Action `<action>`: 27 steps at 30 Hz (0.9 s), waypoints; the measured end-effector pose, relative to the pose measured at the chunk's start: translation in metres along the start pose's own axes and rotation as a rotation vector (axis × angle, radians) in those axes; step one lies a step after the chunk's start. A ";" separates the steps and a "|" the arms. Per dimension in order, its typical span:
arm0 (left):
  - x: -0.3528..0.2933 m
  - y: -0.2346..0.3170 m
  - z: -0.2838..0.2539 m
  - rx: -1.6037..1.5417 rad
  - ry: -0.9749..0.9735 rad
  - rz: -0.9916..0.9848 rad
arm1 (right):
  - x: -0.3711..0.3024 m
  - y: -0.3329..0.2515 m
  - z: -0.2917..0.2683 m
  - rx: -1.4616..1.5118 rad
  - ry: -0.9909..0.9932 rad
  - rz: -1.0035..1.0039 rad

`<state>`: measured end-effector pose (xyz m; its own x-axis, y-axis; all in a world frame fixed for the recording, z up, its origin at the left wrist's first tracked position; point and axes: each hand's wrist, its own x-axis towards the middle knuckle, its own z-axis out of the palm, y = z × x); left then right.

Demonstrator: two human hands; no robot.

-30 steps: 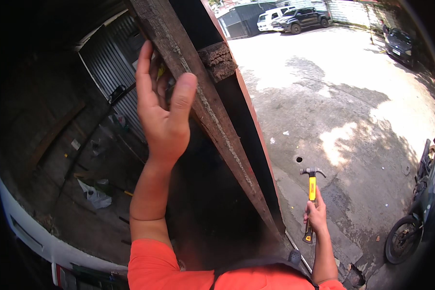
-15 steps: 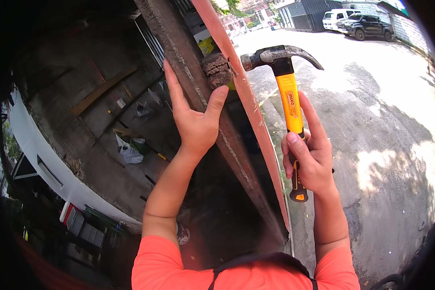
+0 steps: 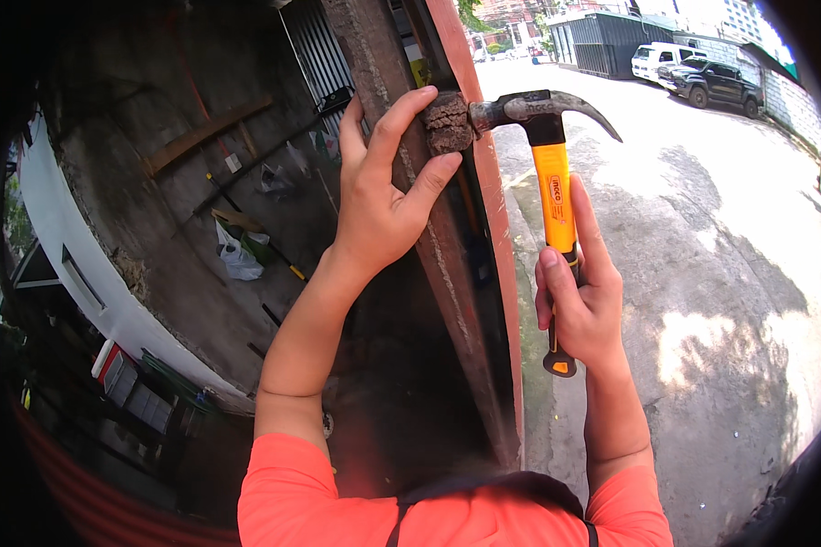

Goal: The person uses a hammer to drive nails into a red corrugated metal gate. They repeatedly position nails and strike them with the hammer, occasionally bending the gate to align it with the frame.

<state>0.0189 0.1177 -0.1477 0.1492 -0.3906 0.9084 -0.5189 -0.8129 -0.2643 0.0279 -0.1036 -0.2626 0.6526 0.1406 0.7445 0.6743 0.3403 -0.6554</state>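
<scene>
In my right hand (image 3: 586, 296) is a claw hammer (image 3: 551, 191) with a yellow and black handle, held upright. Its striking face meets the right side of a rough, cracked brown block (image 3: 448, 125), or sits very close to it. My left hand (image 3: 379, 196) bridges that block, index fingertip at its upper left and thumb at its lower edge. The other fingers of this hand reach over a dark brown post (image 3: 447, 278) behind the block, and their tips are partly hidden. Just right of the block runs a salmon-coloured upright board (image 3: 491, 210).
To the left lies a dim space with a wooden plank (image 3: 208, 137) and white plastic bags (image 3: 237, 255). A white curved wall edge (image 3: 109, 319) borders it. On the right is a sunlit concrete road (image 3: 693, 237), with a black pickup (image 3: 716, 84) and a white van (image 3: 657, 60) parked farther off.
My left hand has shifted from lying along the post to putting index finger and thumb about the block. The hammer's face has come closer to the block. The whole view has turned slightly.
</scene>
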 end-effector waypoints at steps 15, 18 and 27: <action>-0.009 0.000 0.007 -0.050 0.045 -0.084 | 0.007 -0.005 -0.021 -0.019 0.027 0.005; -0.007 0.002 0.010 -0.073 0.041 -0.101 | 0.008 0.000 -0.025 0.133 0.242 -0.141; 0.013 0.009 -0.010 0.222 0.168 0.031 | -0.016 0.010 -0.029 0.144 0.327 -0.009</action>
<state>0.0073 0.1098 -0.1350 -0.0150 -0.3550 0.9347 -0.3214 -0.8835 -0.3407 0.0346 -0.1297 -0.2853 0.7386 -0.1597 0.6550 0.6401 0.4711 -0.6069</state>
